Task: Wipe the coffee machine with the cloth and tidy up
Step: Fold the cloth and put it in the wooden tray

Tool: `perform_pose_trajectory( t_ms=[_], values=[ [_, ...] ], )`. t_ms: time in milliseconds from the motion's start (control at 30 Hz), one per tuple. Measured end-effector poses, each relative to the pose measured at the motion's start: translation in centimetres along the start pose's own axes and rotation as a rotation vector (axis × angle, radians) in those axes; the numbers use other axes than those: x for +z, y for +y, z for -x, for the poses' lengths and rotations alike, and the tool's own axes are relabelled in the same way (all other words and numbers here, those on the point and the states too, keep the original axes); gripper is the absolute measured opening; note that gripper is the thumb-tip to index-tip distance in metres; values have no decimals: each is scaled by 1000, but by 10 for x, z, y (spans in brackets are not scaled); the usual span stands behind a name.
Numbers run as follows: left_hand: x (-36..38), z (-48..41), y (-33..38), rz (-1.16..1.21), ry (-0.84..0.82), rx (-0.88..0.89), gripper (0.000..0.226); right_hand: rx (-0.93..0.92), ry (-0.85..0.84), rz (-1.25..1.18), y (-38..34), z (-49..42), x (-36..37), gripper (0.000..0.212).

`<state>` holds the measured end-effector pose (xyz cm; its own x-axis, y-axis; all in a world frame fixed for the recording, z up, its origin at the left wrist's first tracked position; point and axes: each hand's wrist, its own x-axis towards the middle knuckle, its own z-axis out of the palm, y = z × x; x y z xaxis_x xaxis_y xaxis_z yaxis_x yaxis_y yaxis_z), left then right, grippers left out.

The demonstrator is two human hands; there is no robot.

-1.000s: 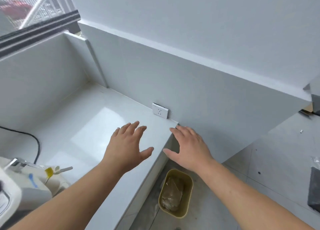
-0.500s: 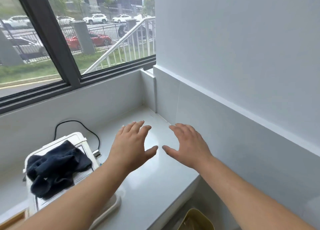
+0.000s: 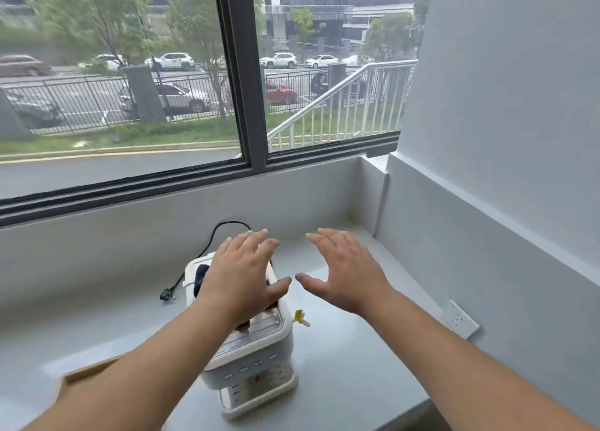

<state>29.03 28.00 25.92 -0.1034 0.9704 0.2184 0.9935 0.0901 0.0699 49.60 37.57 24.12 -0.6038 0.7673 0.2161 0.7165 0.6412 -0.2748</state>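
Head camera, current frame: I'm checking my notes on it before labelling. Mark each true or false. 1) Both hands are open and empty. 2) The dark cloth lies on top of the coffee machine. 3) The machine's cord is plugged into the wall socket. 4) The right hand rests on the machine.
1) True: the left hand and right hand are spread, holding nothing.
2) True: the dark cloth shows on top of the coffee machine, partly hidden by the left hand.
3) False: the plug lies loose on the counter, far from the wall socket.
4) False: it is beside the machine, over bare counter.
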Motion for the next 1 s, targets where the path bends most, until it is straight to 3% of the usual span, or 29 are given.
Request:
perform_pose_trajectory(
  t_ms=[333,533,767,1000],
  values=[
    [-10,35,-76,-31,-63,-29,70,-191,-36,29,-68,-27,28,84],
    [-1,43,-109,-36,-131,-19,53,-243,-158,106,-94,-37,45,80],
    [6,41,-135,18,-146,28,32,-269,-205,209,-120,-49,55,41],
    [4,30,-155,162,-93,104,37,-198,-102,-6,-142,-62,44,17]
  ],
)
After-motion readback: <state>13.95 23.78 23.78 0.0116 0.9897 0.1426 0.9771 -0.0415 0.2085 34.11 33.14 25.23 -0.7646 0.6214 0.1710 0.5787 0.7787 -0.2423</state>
